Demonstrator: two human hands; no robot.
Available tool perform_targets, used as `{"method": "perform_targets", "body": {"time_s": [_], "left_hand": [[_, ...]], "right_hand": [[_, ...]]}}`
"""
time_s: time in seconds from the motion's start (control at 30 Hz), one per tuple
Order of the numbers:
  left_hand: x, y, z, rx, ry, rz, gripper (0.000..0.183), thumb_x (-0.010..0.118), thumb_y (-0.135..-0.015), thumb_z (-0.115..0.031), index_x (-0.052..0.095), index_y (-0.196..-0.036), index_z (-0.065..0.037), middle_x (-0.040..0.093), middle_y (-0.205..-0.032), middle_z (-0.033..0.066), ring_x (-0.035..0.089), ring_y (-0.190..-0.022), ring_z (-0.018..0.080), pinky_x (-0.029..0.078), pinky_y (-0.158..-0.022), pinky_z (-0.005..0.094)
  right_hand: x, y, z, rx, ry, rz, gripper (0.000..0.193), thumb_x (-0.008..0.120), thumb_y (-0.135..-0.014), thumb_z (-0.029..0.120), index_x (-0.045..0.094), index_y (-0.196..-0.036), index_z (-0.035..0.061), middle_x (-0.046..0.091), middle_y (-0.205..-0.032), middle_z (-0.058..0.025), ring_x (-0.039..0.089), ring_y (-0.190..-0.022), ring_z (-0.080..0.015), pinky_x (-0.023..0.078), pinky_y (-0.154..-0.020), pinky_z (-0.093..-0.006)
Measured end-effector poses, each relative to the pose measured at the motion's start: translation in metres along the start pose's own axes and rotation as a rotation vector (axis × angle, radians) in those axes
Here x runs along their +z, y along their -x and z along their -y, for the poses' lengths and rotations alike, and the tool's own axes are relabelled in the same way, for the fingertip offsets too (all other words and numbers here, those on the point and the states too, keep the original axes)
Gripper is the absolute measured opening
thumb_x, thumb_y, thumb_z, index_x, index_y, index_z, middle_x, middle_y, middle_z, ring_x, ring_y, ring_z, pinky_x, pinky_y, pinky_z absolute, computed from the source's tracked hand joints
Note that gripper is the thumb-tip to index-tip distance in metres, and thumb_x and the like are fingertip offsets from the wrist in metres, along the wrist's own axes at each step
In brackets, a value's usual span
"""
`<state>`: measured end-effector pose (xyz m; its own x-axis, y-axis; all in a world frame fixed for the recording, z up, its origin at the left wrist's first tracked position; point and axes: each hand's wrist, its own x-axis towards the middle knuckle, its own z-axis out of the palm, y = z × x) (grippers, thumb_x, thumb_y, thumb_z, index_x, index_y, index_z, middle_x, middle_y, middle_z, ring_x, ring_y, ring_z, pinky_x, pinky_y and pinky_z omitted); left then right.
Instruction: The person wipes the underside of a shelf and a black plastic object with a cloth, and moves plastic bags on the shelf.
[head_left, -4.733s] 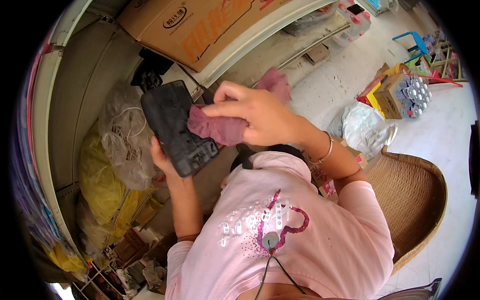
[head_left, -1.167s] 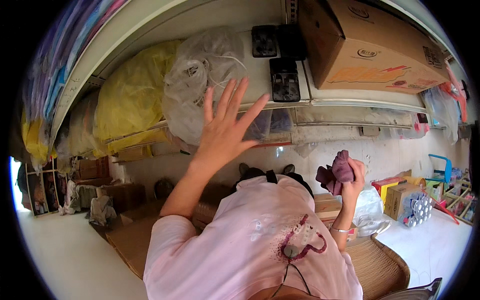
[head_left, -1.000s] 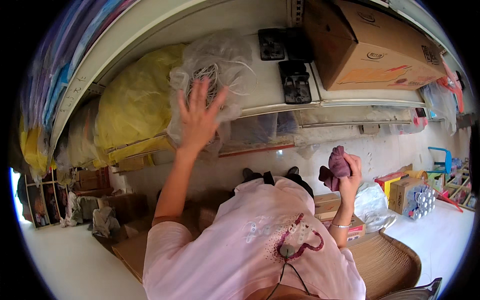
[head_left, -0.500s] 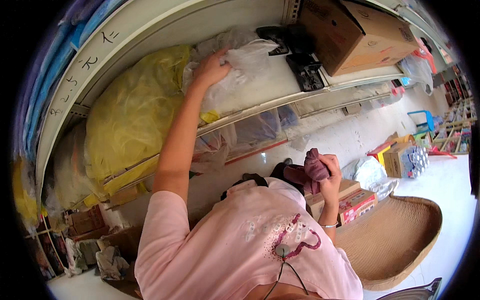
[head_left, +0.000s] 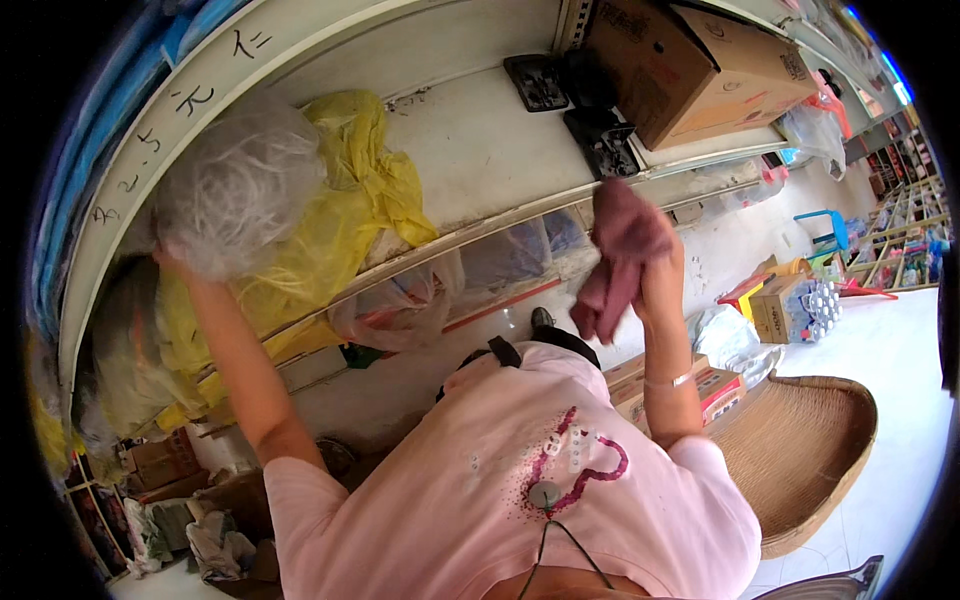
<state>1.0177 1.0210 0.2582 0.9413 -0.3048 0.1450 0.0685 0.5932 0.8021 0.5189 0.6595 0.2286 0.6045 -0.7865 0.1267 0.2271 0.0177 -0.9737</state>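
At the shelf's left end, my left hand is against the lower left side of a bunched clear plastic bag; its fingers are mostly hidden and blurred. The bag rests on a big yellow plastic bag, full at the left and crumpled at its right end. My right hand is closed around a maroon cloth, held up in front of the shelf edge with its lower part hanging down. Beyond the cloth, black plastic holders lie on the white shelf.
A cardboard box stands at the shelf's right end. Filled plastic bags sit on the lower shelf. To my right lie a woven basket tray, boxes and packed bottles. Blue packages border the far left.
My left hand and the clear bag have moved left, onto the yellow bag, baring the middle shelf. My right hand has raised the maroon cloth toward the shelf edge.
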Motion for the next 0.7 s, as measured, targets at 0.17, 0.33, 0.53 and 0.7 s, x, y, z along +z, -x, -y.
{"method": "perform_targets", "body": {"time_s": [0.17, 0.33, 0.53, 0.7], "left_hand": [[-0.033, 0.057, -0.001, 0.121, 0.167, 0.148, 0.056, 0.037, -0.098, -0.040, 0.042, -0.134, 0.002, 0.047, -0.135, 0.0161, 0.051, -0.118, 0.0316, 0.044, -0.099, 0.0447], [0.020, 0.106, 0.028, 0.304, 0.107, 0.099, 0.043, 0.047, -0.096, -0.029, 0.048, -0.125, 0.003, 0.053, -0.127, 0.0161, 0.057, -0.107, 0.0293, 0.051, -0.088, 0.0414], [-0.056, 0.084, 0.051, 0.380, -0.636, -0.489, 0.037, 0.052, -0.097, -0.028, 0.054, -0.117, 0.004, 0.060, -0.115, 0.0134, 0.060, -0.096, 0.0225, 0.052, -0.081, 0.0350], [-0.033, 0.111, 0.047, 0.417, -0.513, -0.505, 0.043, 0.050, -0.097, -0.033, 0.058, -0.118, 0.003, 0.062, -0.113, 0.0134, 0.063, -0.090, 0.0209, 0.053, -0.074, 0.0335]], "right_hand": [[0.081, -0.107, 0.039, -0.424, 0.011, 0.098, 0.056, 0.063, -0.084, 0.019, 0.043, -0.133, 0.0013, 0.046, -0.132, -0.0162, 0.049, -0.116, -0.0303, 0.041, -0.099, -0.0401], [0.115, -0.141, -0.030, -0.804, 1.113, 0.182, 0.099, 0.077, -0.068, 0.039, 0.026, -0.142, -0.0020, 0.029, -0.137, -0.0363, 0.039, -0.121, -0.0509, 0.036, -0.103, -0.0481], [0.165, -0.176, -0.129, -0.440, 1.204, 0.359, 0.098, 0.074, -0.066, 0.050, 0.027, -0.146, 0.0172, 0.028, -0.141, -0.0318, 0.034, -0.128, -0.0487, 0.032, -0.106, -0.0478], [0.172, -0.195, -0.148, -0.535, 1.184, 0.434, 0.089, 0.072, -0.068, 0.047, 0.032, -0.144, 0.0249, 0.035, -0.136, -0.0311, 0.037, -0.125, -0.0469, 0.028, -0.106, -0.0513]]}}
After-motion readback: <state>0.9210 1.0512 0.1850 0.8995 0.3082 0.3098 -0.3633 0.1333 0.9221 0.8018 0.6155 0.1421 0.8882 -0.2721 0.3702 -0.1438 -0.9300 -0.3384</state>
